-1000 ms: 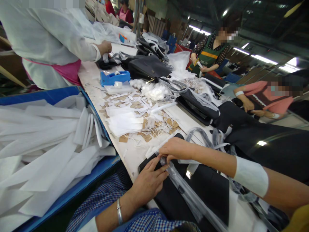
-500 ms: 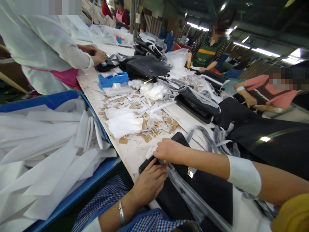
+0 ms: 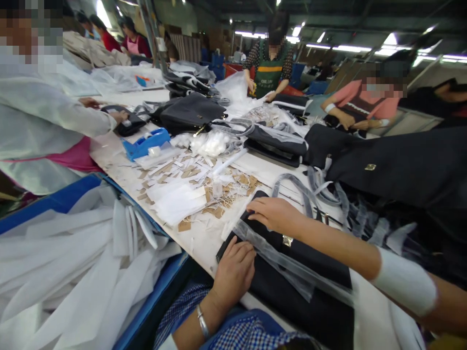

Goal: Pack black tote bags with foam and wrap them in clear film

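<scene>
A black handbag [image 3: 310, 296] lies flat on the table before me, with a metal clasp [image 3: 287, 240] on its front. Across it runs a strap in clear plastic wrap [image 3: 277, 260]. My left hand [image 3: 235, 267], a silver bangle at its wrist, has its fingers bent over the near left end of the bag and holds it there. Just beyond the strap, my right hand [image 3: 275, 214] reaches over the bag's far left corner. Its fingers are stretched out, with nothing seen between them. The undersides of both hands are hidden.
Left of me stands a blue bin [image 3: 146, 311] full of white strips [image 3: 80, 262]. Paper tags [image 3: 219, 189], white sheets [image 3: 177, 201] and a blue tape dispenser [image 3: 146, 143] lie on the table. More black bags [image 3: 401, 160] are at right. Co-workers stand around the table.
My right hand has let go of the strap end by my left hand and moved up and right, its fingers opening. The view has turned to the right.
</scene>
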`<state>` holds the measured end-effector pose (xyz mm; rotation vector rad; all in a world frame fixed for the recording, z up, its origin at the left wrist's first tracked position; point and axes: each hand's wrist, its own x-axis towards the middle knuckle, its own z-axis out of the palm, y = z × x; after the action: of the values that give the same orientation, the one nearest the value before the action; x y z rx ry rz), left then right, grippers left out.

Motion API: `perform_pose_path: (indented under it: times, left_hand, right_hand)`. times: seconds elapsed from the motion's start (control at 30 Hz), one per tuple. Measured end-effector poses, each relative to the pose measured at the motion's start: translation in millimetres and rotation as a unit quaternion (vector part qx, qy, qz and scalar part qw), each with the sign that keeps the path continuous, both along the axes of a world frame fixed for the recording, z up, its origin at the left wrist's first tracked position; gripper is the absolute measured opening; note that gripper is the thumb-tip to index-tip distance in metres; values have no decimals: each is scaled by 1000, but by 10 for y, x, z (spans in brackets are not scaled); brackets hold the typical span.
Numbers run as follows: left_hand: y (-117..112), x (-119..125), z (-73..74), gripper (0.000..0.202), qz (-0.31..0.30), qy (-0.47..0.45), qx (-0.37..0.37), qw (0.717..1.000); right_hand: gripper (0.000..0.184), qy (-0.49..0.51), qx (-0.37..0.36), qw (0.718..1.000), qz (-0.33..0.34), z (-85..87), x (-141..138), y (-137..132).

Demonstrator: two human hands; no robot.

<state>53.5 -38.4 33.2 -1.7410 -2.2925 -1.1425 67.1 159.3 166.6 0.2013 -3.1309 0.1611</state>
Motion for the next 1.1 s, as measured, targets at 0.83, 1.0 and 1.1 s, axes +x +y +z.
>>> perform_pose_path:
  times: [0.83,1.0,1.1]
  left_hand:
    - [506,-532,173,42,-269,264,-39,926]
    - [543,-587,236,34,-335,256,-24,907]
    - [542,-643,325,30,-388,218,-25,895]
  right_hand:
    - [40,190,93,942,-260,-960,1983,-576]
    - [29,202,83,941,-258,-975,1955,-596]
    - [29,213,46,950,-222,-934,1970,-581]
